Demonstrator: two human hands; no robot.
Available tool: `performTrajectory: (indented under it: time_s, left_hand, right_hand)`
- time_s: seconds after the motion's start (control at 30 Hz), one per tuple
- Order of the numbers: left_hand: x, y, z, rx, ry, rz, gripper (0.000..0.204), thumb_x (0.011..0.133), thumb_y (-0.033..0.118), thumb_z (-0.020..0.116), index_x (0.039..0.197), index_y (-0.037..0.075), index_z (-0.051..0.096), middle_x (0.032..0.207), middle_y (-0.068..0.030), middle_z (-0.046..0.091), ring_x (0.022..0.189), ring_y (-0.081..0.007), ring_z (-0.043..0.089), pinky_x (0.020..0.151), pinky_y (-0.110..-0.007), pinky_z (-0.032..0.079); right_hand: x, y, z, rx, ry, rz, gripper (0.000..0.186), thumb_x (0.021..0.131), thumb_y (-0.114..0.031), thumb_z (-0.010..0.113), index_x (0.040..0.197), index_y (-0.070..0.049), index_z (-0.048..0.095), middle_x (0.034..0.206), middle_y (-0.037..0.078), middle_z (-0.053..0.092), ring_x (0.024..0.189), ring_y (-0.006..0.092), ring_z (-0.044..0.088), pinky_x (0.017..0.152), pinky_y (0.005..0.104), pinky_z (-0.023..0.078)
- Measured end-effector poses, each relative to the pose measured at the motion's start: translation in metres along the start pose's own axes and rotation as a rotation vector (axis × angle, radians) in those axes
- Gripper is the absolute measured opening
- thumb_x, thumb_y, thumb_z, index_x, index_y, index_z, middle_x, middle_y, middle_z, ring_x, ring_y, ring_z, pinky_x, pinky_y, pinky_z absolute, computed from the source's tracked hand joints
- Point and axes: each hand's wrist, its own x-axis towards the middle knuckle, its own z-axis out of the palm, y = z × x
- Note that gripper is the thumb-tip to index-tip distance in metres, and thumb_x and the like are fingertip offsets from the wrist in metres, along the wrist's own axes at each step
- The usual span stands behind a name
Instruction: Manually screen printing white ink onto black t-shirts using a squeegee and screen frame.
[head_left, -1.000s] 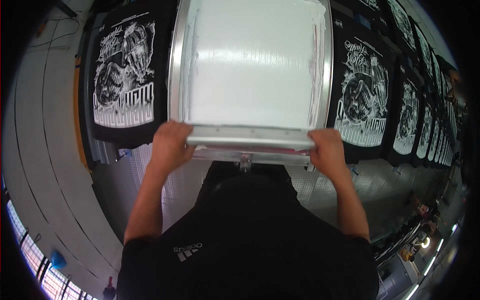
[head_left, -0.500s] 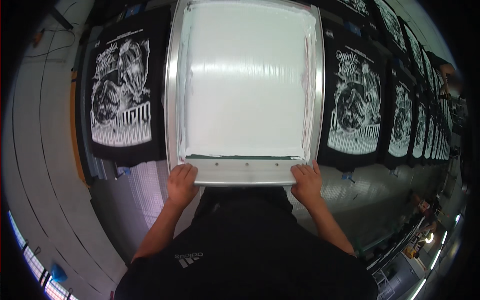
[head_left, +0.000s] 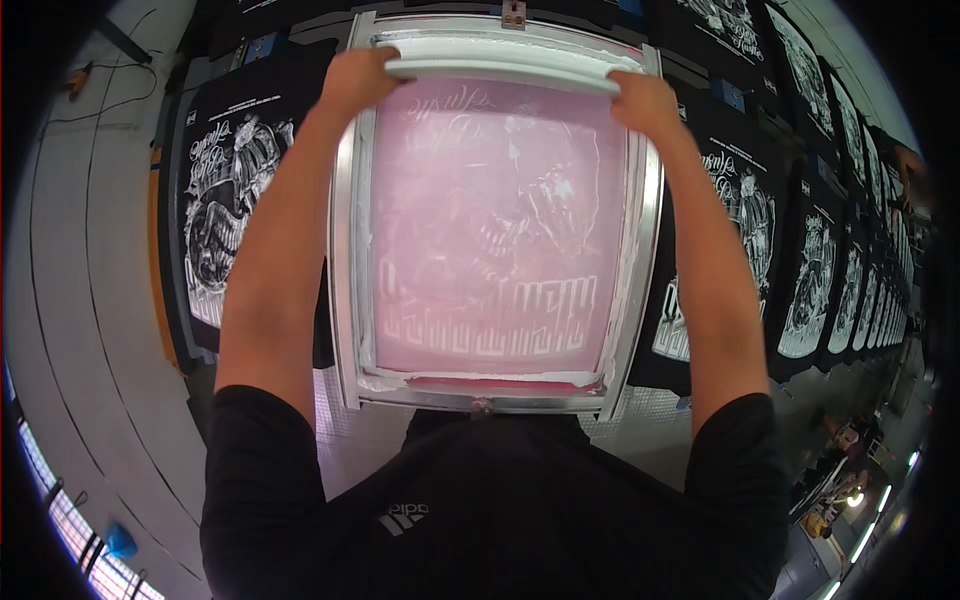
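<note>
A metal-framed printing screen (head_left: 643,250) lies lengthwise in front of me. Its pinkish mesh (head_left: 450,230) carries a pale lettered and figured design, with white ink smeared along the edges. Across the far end, my two hands hold a long, light-coloured squeegee (head_left: 500,72). My left hand (head_left: 360,78) is closed round its left end, and my right hand (head_left: 643,102) grips the right end. A band of white ink (head_left: 500,48) shows just beyond the squeegee. My hands partly hide the far corners of the frame.
Black shirts with white prints flank the screen: one shirt (head_left: 225,200) on the left, another shirt (head_left: 740,200) on the right, and several more in a row beyond. A metal clamp (head_left: 513,14) meets the frame's far edge. Other people are small at the far right.
Both hands have moved from the screen's near end to its far end with the squeegee. The mesh, white all over before, is now pinkish with the design showing.
</note>
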Motion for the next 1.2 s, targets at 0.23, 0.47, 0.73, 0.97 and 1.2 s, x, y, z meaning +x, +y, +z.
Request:
performTrajectory:
  time_s: [0.23,0.47,0.73,0.97,1.2]
  left_hand:
    - [-0.06,0.015,-0.049,-0.076,-0.19,0.052,0.044,0.076,0.04,0.077,0.105,0.008,0.072,0.09,-0.0177,0.07,0.085,-0.0346,0.067,0.078,-0.041,0.052]
    - [-0.388,0.108,-0.079,-0.332,-0.321,0.038,0.039,0.057,0.003,0.078,0.094,0.007,0.065,0.093,-0.0098,0.067,0.089,-0.0312,0.063,0.077,-0.041,0.052]
    - [-0.424,0.121,-0.056,-0.354,-0.267,-0.001,0.037,0.055,0.0,0.072,0.091,0.005,0.063,0.09,-0.0121,0.067,0.084,-0.0332,0.063,0.076,-0.042,0.052]
    - [-0.368,0.095,-0.009,-0.286,0.01,0.068,0.048,0.049,-0.002,0.072,0.096,0.007,0.066,0.099,-0.0118,0.068,0.095,-0.0329,0.064,0.081,-0.044,0.054]
    - [-0.089,0.038,0.003,-0.056,-0.041,-0.006,0.041,0.066,0.018,0.077,0.106,0.014,0.072,0.092,-0.0147,0.069,0.084,-0.0331,0.067,0.077,-0.043,0.054]
  right_hand:
    - [-0.072,-0.019,-0.042,0.128,-0.157,-0.039,0.037,0.076,-0.017,0.061,0.112,-0.011,0.068,0.106,0.017,0.069,0.101,0.0348,0.065,0.086,0.0447,0.052]
    - [-0.389,-0.109,-0.029,0.406,-0.21,-0.039,0.035,0.063,-0.001,0.065,0.098,-0.008,0.068,0.085,0.012,0.069,0.089,0.0313,0.065,0.105,0.0521,0.037]
    - [-0.412,-0.12,-0.01,0.359,-0.331,-0.002,0.04,0.06,-0.003,0.067,0.099,-0.009,0.067,0.095,0.009,0.069,0.095,0.0285,0.063,0.107,0.0563,0.036]
    - [-0.354,-0.106,0.015,0.271,-0.071,-0.025,0.045,0.057,-0.006,0.069,0.103,-0.009,0.063,0.1,0.007,0.067,0.097,0.0281,0.061,0.11,0.0541,0.033]
    - [-0.108,-0.012,0.024,0.047,0.089,0.004,0.045,0.065,-0.009,0.064,0.109,-0.016,0.07,0.084,0.015,0.068,0.081,0.0353,0.063,0.077,0.0457,0.052]
